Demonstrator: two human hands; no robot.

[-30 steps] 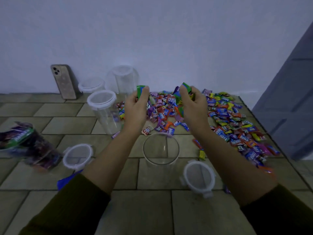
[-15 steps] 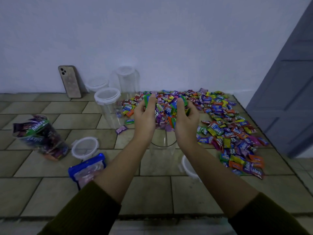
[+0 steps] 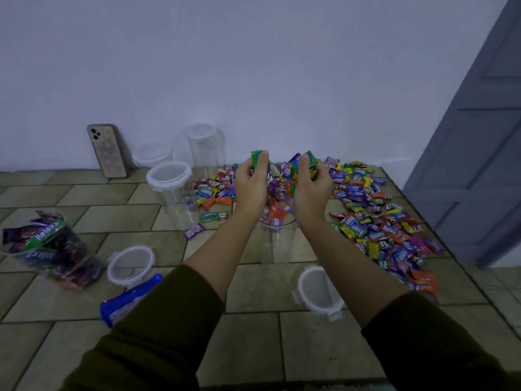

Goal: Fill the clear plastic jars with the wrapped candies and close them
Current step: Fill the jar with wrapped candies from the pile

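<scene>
Wrapped candies fill a tilted clear plastic jar, blurred, which sits far to the left of the open clear plastic jar in the middle of the tiled floor. Whether the filled jar has a lid on cannot be told. Nearer the open jar on that side a round white-rimmed lid lies flat. A blue plastic packet lies just in front of it, its end hidden by the dark green left sleeve.

Behind and left of the open jar a phone in a patterned case leans against the white wall. Three clear lidded containers also stand there: a low one, a tall one at the wall, and a closer one. Two stray candies, a green one and a purple one, lie just left of the open jar.

Directly above its mouth the left hand and right hand face each other, fingers curled round a shared handful of candies. A few orange ones hang at the rim between the wrists. The hands and forearms hide most of the mouth.

To the right of the open jar and a little nearer, a second lid lies partly crossed by the right forearm. A wide pile of bright candies spreads behind and right of the open jar, up to a grey panelled door.
</scene>
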